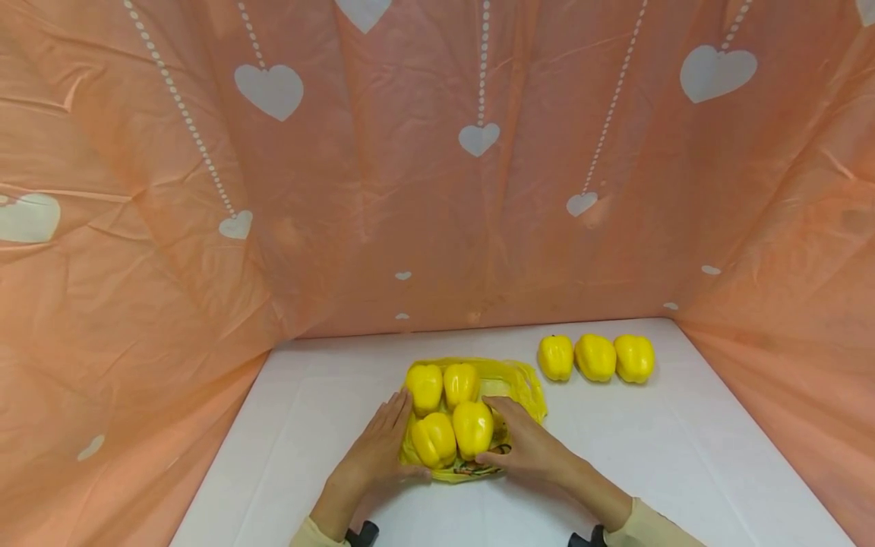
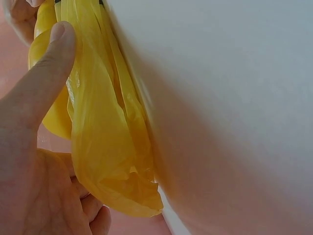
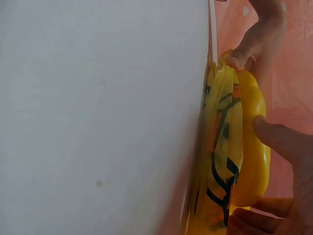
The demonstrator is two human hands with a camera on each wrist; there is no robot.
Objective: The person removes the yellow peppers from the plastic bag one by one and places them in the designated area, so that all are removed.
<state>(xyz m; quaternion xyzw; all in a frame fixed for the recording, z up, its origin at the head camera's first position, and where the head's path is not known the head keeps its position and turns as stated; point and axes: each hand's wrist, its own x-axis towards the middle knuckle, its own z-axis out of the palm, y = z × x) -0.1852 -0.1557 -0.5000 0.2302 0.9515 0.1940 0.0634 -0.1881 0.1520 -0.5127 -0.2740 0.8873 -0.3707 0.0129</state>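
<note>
Yellow bell peppers sit in two rows of two on a flattened, printed yellow plastic bag [image 1: 495, 387]. My right hand [image 1: 522, 441] holds the front right bell pepper [image 1: 473, 430], thumb on its near side and fingers around its far right side. My left hand [image 1: 383, 441] lies along the bag's left edge, fingers fairly straight beside the front left bell pepper [image 1: 434, 441]. In the left wrist view, the left thumb [image 2: 51, 68] rests against the bag's near edge. Behind stand the back left bell pepper [image 1: 424, 388] and the back right bell pepper [image 1: 461, 384].
Three more yellow bell peppers [image 1: 595, 358] stand in a row at the back right of the white table [image 1: 615, 441]. Orange sheeting [image 1: 437, 190] with white hearts encloses the back and both sides. The bag's crumpled handles [image 1: 529, 387] spread to the right.
</note>
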